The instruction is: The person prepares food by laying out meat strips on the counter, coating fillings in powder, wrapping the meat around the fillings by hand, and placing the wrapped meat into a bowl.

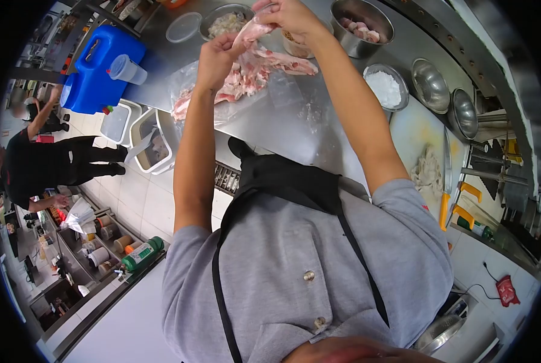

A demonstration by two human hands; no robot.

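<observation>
Both my hands are up over the steel worktop (pixel 319 136), holding a strip of raw meat (pixel 252 33) between them. My left hand (pixel 218 59) pinches its lower end; my right hand (pixel 293 21) is closed on its upper end. Below the hands, a pile of pale pink raw meat pieces (pixel 243 81) lies on a clear plastic bag (pixel 189 75). Behind it stand a steel bowl of pale chopped food (pixel 225 23) and a tub of brownish contents (pixel 296 47), partly hidden by my right arm. A steel pot (pixel 349 45) holding meat chunks is right of that arm.
A bowl of white powder (pixel 384 88), two steel bowls (pixel 431 86) and a yellow-handled knife (pixel 446 175) on a cutting board (pixel 413 133) are at right. Left are a blue jug (pixel 104 69), a clear cup (pixel 128 71), a white bin (pixel 152 142) and a co-worker (pixel 46 160).
</observation>
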